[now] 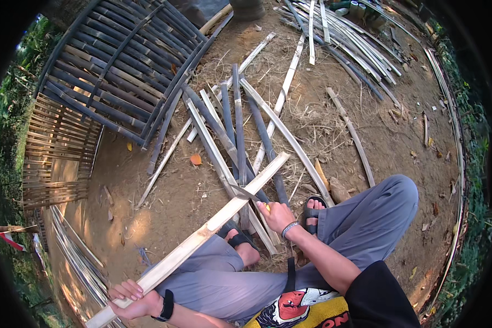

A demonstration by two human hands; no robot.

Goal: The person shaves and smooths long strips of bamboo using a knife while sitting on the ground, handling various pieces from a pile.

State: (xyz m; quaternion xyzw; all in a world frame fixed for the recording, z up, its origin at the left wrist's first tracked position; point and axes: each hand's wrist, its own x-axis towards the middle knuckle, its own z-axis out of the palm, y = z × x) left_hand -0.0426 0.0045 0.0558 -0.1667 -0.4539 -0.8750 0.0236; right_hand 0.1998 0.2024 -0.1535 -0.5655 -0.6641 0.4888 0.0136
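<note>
A long pale split-bamboo slat (194, 239) slants across my lap, from the lower left up to the middle. Near its lower end my left hand (134, 300) is closed around it, the fingers over its top face. My right hand (277, 216) grips a knife (245, 192); a bit of yellow shows at its handle. The blade lies against the slat toward its far end. Under that end, several dark and pale bamboo pieces (238, 120) lie crossed on the ground between my sandalled feet.
A dark bamboo-slat frame (120, 60) stands at the far left, with a lighter slatted panel (54, 153) beside it. Bundles of bamboo strips lie at the far right (361, 54) and lower left (76, 257). Fibres and shavings (317, 117) litter the dirt.
</note>
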